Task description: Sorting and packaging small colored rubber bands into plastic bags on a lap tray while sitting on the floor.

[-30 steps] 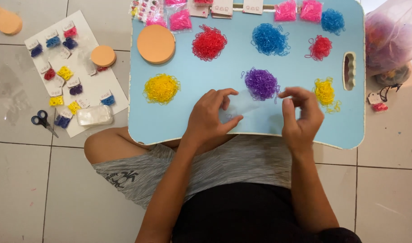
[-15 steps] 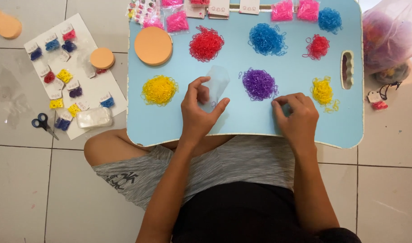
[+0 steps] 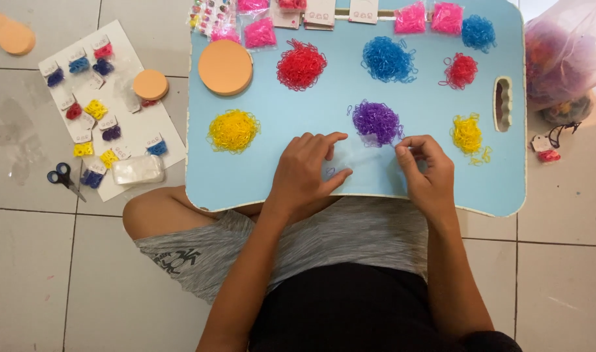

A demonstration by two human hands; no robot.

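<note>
Purple rubber bands (image 3: 376, 122): loose heap, middle of the light-blue counter (image 3: 278, 176), just far of both hands. Right hand (image 3: 428, 173): fingers pinched together at the heap's near-right edge; whether they grip a band cannot be told. Left hand (image 3: 306, 171): fingers spread apart, resting on a small clear bag (image 3: 360, 160) lying flat between the hands.

Surroundings: yellow heap (image 3: 233, 130) to the left; smaller yellow heap (image 3: 467, 133) to the right; red heap (image 3: 301, 65) and blue heap (image 3: 388, 59) farther off; orange foam disc (image 3: 226, 66) at far left. Nothing lies between hands and purple heap.

Floor: grey tiles; white sheet (image 3: 135, 133) with small packed bags; scissors (image 3: 65, 178) at near left.
</note>
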